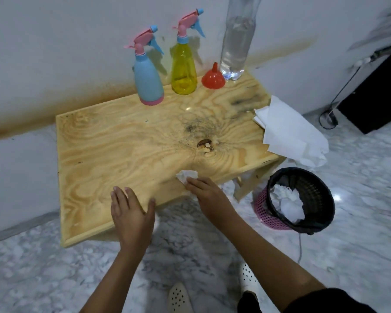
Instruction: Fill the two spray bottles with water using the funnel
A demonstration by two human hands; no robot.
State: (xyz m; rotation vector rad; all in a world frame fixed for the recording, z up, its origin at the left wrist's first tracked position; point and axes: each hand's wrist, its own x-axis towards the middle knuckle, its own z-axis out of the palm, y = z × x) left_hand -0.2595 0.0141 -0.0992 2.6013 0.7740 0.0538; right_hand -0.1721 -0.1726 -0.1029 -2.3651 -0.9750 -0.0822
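Wooden bench (113,141) carries everything. The blue spray bottle (147,80) and the yellow spray bottle (183,68) stand upright at the far edge with their trigger caps on. The red funnel (213,79), spout up, and the tall water bottle (236,41) stand just to their right. Both hands are at the near edge, well apart from them. The left hand (131,213) lies flat and open, holding nothing. The right hand (204,193) presses a crumpled tissue (186,175) under fairly straight fingers. Funnel and water bottle lie far and right, nearer the right hand.
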